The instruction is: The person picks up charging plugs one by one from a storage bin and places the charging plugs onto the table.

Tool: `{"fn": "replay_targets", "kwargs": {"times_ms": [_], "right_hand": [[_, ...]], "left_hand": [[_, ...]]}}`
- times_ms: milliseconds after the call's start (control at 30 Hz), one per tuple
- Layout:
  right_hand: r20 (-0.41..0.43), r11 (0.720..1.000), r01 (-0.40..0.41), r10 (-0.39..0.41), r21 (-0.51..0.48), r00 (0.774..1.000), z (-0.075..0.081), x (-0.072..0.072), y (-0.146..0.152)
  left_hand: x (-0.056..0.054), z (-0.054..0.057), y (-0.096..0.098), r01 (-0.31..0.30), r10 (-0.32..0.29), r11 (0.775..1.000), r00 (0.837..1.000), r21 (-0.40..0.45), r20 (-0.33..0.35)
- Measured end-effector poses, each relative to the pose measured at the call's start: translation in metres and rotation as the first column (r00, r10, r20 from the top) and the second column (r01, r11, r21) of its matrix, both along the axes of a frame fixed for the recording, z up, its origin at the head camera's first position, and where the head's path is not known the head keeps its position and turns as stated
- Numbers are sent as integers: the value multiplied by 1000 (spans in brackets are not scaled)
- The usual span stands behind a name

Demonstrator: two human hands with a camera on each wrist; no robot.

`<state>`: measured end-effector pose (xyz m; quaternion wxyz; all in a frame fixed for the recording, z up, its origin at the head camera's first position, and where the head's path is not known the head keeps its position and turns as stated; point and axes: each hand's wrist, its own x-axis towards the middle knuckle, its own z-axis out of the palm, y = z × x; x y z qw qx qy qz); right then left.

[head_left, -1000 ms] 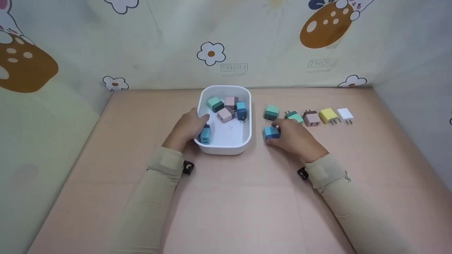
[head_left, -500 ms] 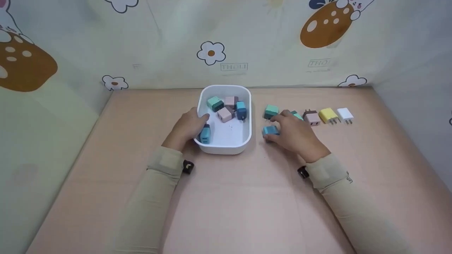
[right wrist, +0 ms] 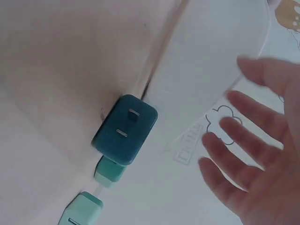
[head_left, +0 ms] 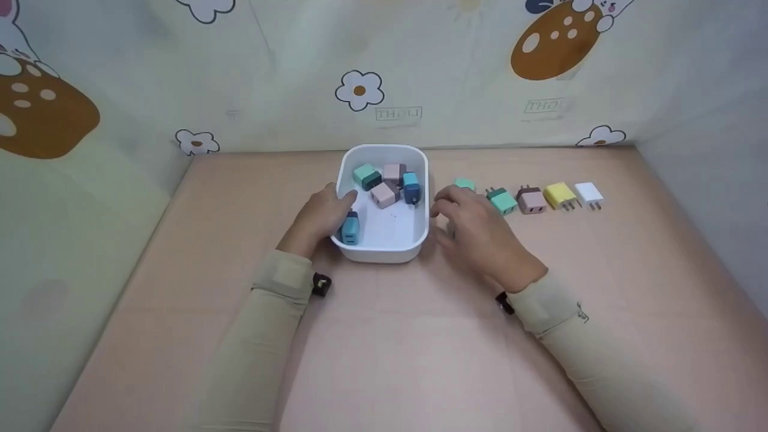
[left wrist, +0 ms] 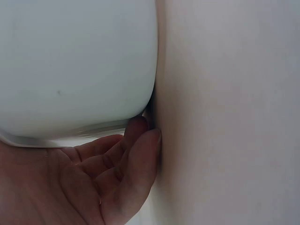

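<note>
My left hand (head_left: 317, 217) grips the left wall of a white plastic box (head_left: 384, 255), thumb over the rim; in the left wrist view its curled fingers (left wrist: 140, 154) lie against the outside, low by the table. Several USB wall chargers lie inside: a mint one (head_left: 364, 174), two pink ones, a blue one (head_left: 411, 187) and another blue one (head_left: 350, 229) near my thumb. My right hand (head_left: 483, 240) hovers at the box's right side, fingers spread and holding nothing. Below it a blue charger (right wrist: 125, 130) stands on the table, prongs toward the right wrist camera; the hand hides it in the head view.
Right of the box runs a row of chargers: a green one (head_left: 464, 183) partly behind my hand, a mint one (head_left: 502, 201), a pink one (head_left: 531, 200), a yellow one (head_left: 560, 195) and a white one (head_left: 589, 195). A patterned cloth wall (head_left: 288, 78) stands behind the table.
My right hand has let go of the blue charger and moved left toward the box, its fingers opening. The left hand and the box have stayed in place.
</note>
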<state>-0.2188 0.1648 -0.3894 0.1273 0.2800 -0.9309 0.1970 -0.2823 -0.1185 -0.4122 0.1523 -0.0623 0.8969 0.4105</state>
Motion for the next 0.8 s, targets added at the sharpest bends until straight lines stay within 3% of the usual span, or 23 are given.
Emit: {"fn": "replay_targets", "kwargs": {"times_ms": [100, 233, 433, 600, 800], "right_hand": [[-34, 998, 15, -17, -59, 999, 2, 0, -2], [14, 998, 20, -19, -62, 1000, 2, -5, -11], [98, 1000, -14, 16, -19, 995, -1, -30, -42], [155, 997, 14, -25, 72, 988, -7, -57, -66], [112, 961, 99, -131, 260, 985, -14, -73, -84]], "left_hand": [[-1, -1, 3, 5, -5, 1000, 1000, 1, 0], [-2, -4, 9, 17, -17, 1000, 1000, 9, 5], [-2, -4, 10, 8, -8, 1000, 1000, 16, 1], [-2, 0, 5, 11, -11, 1000, 1000, -4, -5], [-1, 4, -1, 18, -18, 1000, 1000, -7, -5]]}}
